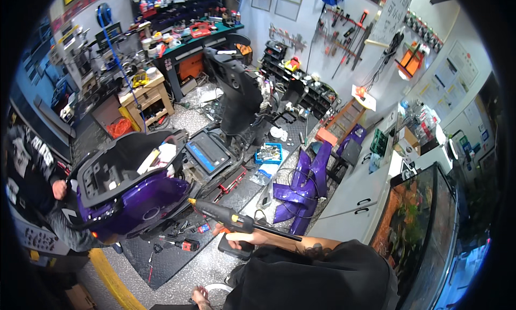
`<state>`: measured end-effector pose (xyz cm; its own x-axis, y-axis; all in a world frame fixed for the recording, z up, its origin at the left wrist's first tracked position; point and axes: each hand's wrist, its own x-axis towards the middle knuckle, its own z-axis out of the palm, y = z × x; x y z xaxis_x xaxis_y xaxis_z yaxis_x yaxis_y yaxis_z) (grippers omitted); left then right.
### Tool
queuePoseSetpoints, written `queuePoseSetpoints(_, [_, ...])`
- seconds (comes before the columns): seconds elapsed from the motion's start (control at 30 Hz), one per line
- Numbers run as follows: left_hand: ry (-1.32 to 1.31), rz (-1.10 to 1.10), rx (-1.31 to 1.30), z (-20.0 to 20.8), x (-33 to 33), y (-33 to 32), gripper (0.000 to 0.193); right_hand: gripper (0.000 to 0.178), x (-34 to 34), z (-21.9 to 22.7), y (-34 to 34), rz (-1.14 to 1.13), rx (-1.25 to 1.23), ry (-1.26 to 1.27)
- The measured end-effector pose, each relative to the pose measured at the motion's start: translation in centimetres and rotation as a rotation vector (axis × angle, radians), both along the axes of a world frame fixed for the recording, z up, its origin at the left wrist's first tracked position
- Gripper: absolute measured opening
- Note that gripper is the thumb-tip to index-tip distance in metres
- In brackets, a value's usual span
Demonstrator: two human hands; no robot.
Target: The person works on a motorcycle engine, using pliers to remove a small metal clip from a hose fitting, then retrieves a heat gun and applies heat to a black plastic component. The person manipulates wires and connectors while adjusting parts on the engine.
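Observation:
My right hand (243, 240) is closed round the grip of a black gun-shaped power tool (220, 210) with a yellow tip and a block-shaped base. The tool's tip points left, close to the purple rear body (129, 210) of a partly stripped scooter. Low in the view is my left hand (201, 296), small, with bent fingers, beside a white ring-shaped rim (217, 289); whether it holds anything is hard to see. Inside the scooter's open rear compartment lie pale items (156, 158). Ahead of it is the dark footboard (208, 152) and the bare black front (234, 89).
Loose purple panels (301, 194) lie right of the scooter, near a blue tray (269, 153) of small parts. A red-and-black drill (188, 245) rests on the dark mat (156, 264). Another person (32, 175) stands at left. Cabinets (349, 194) and a glass tank (411, 224) border the right.

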<state>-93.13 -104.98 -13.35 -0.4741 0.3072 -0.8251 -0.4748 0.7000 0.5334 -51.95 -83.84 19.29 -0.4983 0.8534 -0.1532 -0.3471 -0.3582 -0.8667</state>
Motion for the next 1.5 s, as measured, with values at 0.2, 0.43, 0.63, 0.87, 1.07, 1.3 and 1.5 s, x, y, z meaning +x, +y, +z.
queuePoseSetpoints(0.2, [-0.195, -0.404, 0.147, 6.3, 13.1, 21.0, 0.050, 0.025, 16.3, 3.4, 3.6, -0.382, 0.094, -0.410])
queuePoseSetpoints(0.43, [-0.057, -1.010, 0.669, 12.4, 37.7, 49.3, 0.040, 0.039, 29.4, 3.0, -1.2, -0.853, -0.121, -0.425])
queuePoseSetpoints(0.63, [0.488, -1.480, 0.897, 11.6, 52.7, 67.2, 0.097, 0.049, 26.1, 3.3, -10.2, -1.161, -0.180, -0.474])
queuePoseSetpoints(0.87, [0.465, -1.549, 0.923, 8.3, 60.3, 70.1, 0.094, 0.057, 16.2, 4.4, -12.6, -1.488, -0.371, -0.469])
queuePoseSetpoints(1.07, [0.551, -1.639, 0.941, 9.0, 61.4, 70.8, 0.074, 0.057, 17.6, 5.3, -9.4, -1.497, -0.323, -0.371])
queuePoseSetpoints(1.3, [-0.124, -1.240, 1.086, 7.4, 56.0, 67.0, 0.055, 0.063, 23.6, 4.8, -7.3, -1.287, -0.205, -0.436])
queuePoseSetpoints(1.5, [-0.474, -1.276, 0.904, 14.8, 52.9, 67.0, 0.051, 0.050, 35.6, 9.1, 1.6, -0.972, -0.160, -0.612])
